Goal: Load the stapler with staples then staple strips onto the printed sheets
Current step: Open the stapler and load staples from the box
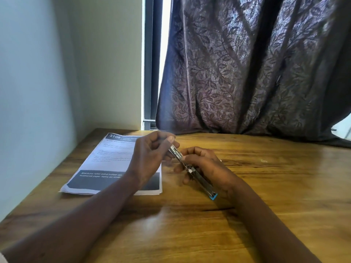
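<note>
A slim metal stapler [197, 177] with a blue end cap is held above the wooden table, slanting from upper left to lower right. My right hand [207, 166] grips its middle with curled fingers. My left hand [152, 154] pinches the stapler's far metal end between thumb and fingers. A stack of printed sheets [106, 164] headed "3108" lies flat on the table at the left, partly hidden by my left wrist. No loose staples or strips can be made out.
The wooden table [266, 186] reaches to a pale wall on the left and a dark leaf-patterned curtain [247, 73] at the back. A small shiny speck [264, 160] lies on the table to the right of my hands.
</note>
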A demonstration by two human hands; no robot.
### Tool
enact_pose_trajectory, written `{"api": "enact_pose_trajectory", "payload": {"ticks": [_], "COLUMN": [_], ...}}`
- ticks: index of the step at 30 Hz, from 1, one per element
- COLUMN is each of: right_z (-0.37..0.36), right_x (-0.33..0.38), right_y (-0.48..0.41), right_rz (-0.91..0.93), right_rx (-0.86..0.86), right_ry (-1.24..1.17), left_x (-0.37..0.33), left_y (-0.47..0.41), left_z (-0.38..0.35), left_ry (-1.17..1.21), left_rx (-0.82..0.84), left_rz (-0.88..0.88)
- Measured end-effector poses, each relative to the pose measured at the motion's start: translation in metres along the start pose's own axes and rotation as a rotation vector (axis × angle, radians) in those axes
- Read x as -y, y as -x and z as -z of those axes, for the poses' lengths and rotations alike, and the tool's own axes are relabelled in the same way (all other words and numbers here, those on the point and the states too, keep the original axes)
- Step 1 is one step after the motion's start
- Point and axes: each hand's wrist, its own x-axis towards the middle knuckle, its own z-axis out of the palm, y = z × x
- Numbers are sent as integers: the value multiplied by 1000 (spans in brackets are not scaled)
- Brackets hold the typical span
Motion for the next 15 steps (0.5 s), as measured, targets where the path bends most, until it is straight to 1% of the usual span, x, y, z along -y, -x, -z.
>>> {"api": "enact_pose_trajectory", "payload": {"ticks": [2,5,8,12,15], "right_z": [-3,-9,-12,-12,-14], "right_x": [-1,-9,-16,-19,-19], "right_y": [0,-4,-7,-8,-8], "right_rz": [-69,-97,-108,-121,-134], "right_rx": [50,20,-10,-41,-57], "right_ry": [-21,-95,-177,-198,-224], "left_x": [0,1,4,8,10], "left_y": [1,2,4,5,4], "left_z": [-1,0,-2,-5,-4], "left_ry": [-7,34,47,19,-30], "left_rx": [-11,-40,-35,1,-7], "left_rz": [1,40,64,45,28]}}
